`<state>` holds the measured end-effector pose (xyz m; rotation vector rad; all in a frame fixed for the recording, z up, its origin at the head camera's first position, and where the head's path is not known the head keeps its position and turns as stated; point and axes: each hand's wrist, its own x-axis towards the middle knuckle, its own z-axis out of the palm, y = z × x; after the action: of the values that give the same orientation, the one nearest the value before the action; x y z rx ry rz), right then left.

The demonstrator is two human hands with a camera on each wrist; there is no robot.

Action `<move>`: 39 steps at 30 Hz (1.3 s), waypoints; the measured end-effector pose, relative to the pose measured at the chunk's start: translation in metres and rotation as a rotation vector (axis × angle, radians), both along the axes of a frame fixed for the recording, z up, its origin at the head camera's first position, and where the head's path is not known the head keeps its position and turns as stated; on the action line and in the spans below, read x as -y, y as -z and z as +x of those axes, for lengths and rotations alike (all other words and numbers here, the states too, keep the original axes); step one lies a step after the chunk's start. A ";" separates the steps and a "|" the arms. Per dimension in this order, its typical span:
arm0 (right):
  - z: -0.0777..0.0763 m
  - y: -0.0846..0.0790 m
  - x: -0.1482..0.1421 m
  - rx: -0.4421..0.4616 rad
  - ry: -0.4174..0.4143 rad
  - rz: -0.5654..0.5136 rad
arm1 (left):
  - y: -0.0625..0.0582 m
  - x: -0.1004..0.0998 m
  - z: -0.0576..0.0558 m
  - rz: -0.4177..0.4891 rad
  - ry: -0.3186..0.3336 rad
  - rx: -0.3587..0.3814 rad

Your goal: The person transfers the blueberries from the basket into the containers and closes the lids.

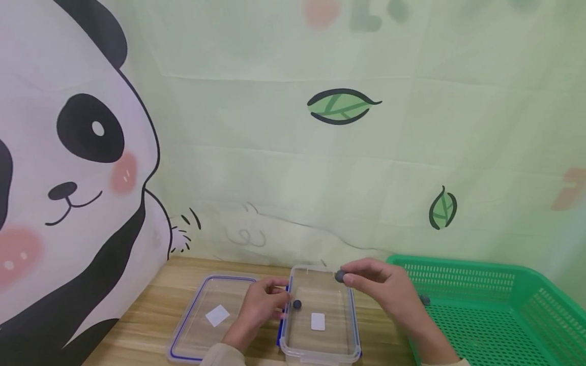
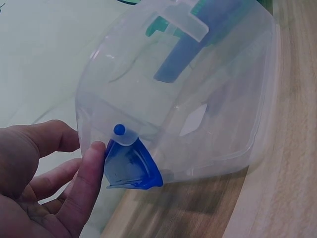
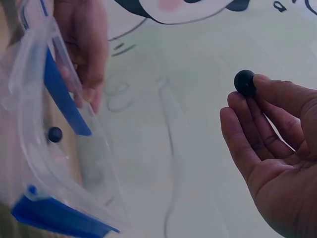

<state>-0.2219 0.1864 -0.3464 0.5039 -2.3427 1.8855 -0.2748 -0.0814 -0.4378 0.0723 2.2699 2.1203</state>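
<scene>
In the head view, my right hand pinches a small dark ball between thumb and fingertips, above the right rim of a clear plastic box. The right wrist view shows this dark ball at the fingertips. My left hand is at the box's left side, its loosely bent fingers by the rim and a blue latch. Just right of those fingertips, a second dark ball appears within the box's outline, apart from the hand in the right wrist view. Whether it touches the box is unclear.
A clear lid with a blue seal lies left of the box on the wooden table. To the right stands a green perforated basket with a dark ball inside near its left wall. A printed cloth hangs behind.
</scene>
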 end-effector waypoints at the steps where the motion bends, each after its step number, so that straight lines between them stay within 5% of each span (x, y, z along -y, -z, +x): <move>1: 0.000 0.002 0.004 0.005 -0.017 -0.002 | -0.001 0.000 0.000 0.000 0.001 0.000; 17: -0.009 0.058 0.054 0.107 -0.250 0.072 | 0.000 -0.001 0.001 -0.021 -0.002 -0.005; 23: -0.011 0.075 0.061 0.043 -0.312 0.152 | -0.001 -0.001 0.001 -0.016 0.006 -0.012; 30: -0.008 0.081 0.066 0.007 -0.313 0.203 | -0.002 0.000 0.001 -0.018 0.003 -0.012; 39: -0.005 0.078 0.068 0.107 -0.301 0.217 | -0.001 -0.001 0.001 -0.016 0.001 -0.011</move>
<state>-0.2273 0.1187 -0.4239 0.8401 -2.6897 1.8174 -0.2741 -0.0806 -0.4370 0.0845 2.2919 2.1071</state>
